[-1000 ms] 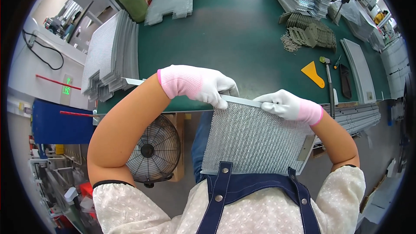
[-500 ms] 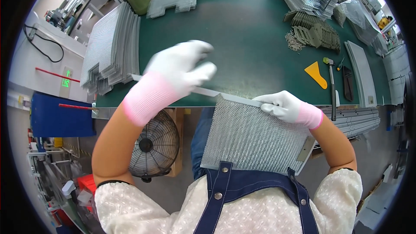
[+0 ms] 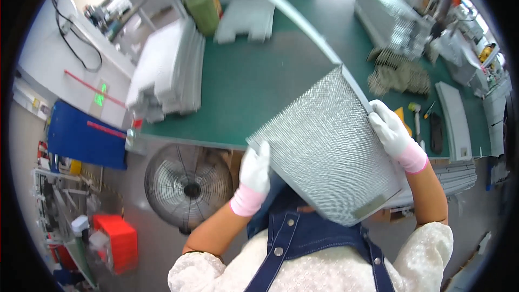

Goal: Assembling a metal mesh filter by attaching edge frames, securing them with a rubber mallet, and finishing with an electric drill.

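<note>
A silvery metal mesh panel (image 3: 330, 146) is held tilted in front of my body, its lower corner near my apron. A thin pale metal strip (image 3: 303, 24) runs along its upper right edge and sticks out far beyond the top corner, over the table. My gloved right hand (image 3: 388, 127) is closed on that edge, thumb on the strip. At the panel's left corner, my gloved left hand (image 3: 255, 172) pinches the edge; its fingertips are partly hidden. A small flat plate (image 3: 368, 205) sits near the panel's lower border.
On the green table (image 3: 243, 86) stand a stack of mesh panels (image 3: 167, 70) at left and another stack (image 3: 389, 19) at back right. A green jug (image 3: 203, 11), a hammer (image 3: 416, 119) and olive metal pieces (image 3: 400, 73) lie around. A fan (image 3: 189, 186) stands below the table edge.
The panel has been raised and turned, with its strip now pointing up and away. My left hand has come down from above the strip to the panel's left corner. The view has shifted.
</note>
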`<control>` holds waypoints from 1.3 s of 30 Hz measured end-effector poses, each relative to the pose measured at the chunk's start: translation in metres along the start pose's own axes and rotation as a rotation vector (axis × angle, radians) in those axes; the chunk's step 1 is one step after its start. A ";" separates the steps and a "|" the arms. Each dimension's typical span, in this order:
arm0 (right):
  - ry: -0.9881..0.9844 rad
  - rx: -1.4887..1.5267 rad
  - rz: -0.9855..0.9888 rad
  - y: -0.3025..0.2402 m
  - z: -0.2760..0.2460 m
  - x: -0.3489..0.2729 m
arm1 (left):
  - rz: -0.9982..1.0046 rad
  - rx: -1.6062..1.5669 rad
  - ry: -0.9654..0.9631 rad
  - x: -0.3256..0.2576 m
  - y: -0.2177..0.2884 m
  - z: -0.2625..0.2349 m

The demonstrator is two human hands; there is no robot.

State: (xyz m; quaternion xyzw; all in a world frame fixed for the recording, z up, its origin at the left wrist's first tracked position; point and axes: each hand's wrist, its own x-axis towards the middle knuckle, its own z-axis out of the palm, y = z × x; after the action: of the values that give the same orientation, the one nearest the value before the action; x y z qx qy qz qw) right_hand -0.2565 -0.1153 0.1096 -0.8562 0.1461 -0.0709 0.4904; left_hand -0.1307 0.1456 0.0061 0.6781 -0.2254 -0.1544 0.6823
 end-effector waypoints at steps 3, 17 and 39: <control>0.132 0.004 -0.300 -0.068 -0.029 0.004 | 0.180 -0.724 -0.250 0.089 0.100 0.003; 0.628 0.535 -0.427 -0.044 -0.049 0.037 | 0.320 -0.435 -0.432 0.162 0.150 0.049; 0.705 0.645 -0.386 -0.054 -0.002 -0.030 | 0.366 -0.424 -0.363 0.078 0.137 0.044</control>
State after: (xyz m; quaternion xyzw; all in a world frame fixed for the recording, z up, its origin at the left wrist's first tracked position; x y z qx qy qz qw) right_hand -0.2760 -0.0819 0.1581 -0.5969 0.1127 -0.4860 0.6283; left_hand -0.1001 0.0726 0.1492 0.4307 -0.4241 -0.1909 0.7735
